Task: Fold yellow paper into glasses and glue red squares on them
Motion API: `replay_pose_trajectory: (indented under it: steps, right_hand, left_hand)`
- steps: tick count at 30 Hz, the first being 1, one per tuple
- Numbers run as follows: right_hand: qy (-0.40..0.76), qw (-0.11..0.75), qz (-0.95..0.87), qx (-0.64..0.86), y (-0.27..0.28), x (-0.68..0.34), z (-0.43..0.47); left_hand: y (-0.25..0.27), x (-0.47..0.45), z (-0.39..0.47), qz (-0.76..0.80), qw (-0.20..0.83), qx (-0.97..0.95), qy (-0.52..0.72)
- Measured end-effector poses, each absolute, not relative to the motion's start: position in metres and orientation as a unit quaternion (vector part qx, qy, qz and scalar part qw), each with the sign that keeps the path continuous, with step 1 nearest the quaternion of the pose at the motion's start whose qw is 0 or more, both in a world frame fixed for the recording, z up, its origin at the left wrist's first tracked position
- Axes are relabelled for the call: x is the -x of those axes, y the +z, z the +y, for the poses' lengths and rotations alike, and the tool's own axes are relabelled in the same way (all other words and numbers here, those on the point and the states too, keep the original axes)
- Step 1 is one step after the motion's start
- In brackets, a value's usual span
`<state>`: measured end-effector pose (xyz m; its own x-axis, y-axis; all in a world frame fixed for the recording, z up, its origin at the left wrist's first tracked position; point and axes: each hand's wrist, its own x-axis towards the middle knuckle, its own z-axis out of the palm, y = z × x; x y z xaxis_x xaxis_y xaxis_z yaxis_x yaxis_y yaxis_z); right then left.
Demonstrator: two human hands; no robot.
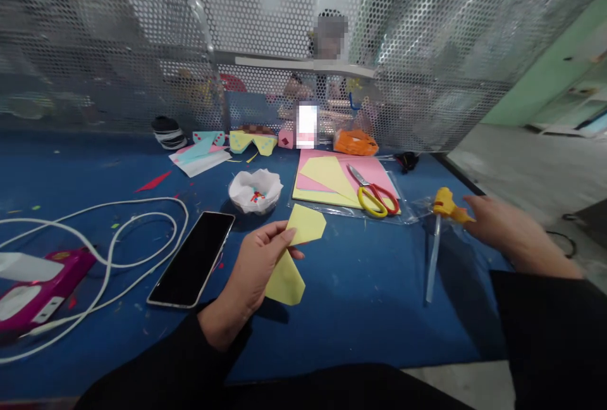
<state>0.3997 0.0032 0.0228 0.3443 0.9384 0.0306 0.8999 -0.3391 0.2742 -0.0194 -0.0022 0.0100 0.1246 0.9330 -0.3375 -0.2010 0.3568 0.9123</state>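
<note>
Yellow paper cutout [309,225] held above the tabletop [360,334] by the left hand [253,261]. Its narrow middle is pinched between the thumb and fingers [274,230], clamped together; one lobe is left showing above the grip, the other below. Long axis slanted: upper lobe tipped away and to the right, lower lobe toward the near edge.

Glue gun [446,202] seen well to the right of the cutout and slightly farther off, with bare blue surface between. It is reached by the right hand [505,226], clearly the nearer of the two. From its body a translucent glue stick [432,264] is extended toward the near edge, so the long axis is set roughly fore and aft, the handle toward the hand. Handle end met by the right fingers; these are blurred and partly hidden, so whether they are closed around it cannot be told.

Scissors [372,201] noted on the paper stack [315,195], between cutout and gun but farther back. Lined bowl [256,190] placed beyond the left hand; phone [192,261] laid to its left.
</note>
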Motion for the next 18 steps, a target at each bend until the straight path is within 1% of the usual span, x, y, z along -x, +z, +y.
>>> replay_pose_trajectory:
  steps: [4, 8, 13, 18]
  right_hand:
    - [0.053, 0.134, 0.563, -0.814, 0.005, -0.408, 0.014]
    - [0.043, 0.111, 0.57, -0.813, 0.003, -0.412, 0.014]
    - [0.055, 0.023, 0.575, -0.816, 0.015, -0.402, 0.009]
    - [0.079, -0.111, 0.524, -0.841, 0.024, -0.387, 0.002]
  left_hand:
    - [0.012, 0.019, -0.002, 0.495, 0.659, -0.367, 0.431]
    - [0.011, 0.018, -0.002, 0.497, 0.658, -0.365, 0.433]
    - [0.012, 0.018, -0.002, 0.502, 0.656, -0.367, 0.427]
    - [0.011, 0.018, -0.002, 0.506, 0.656, -0.369, 0.421]
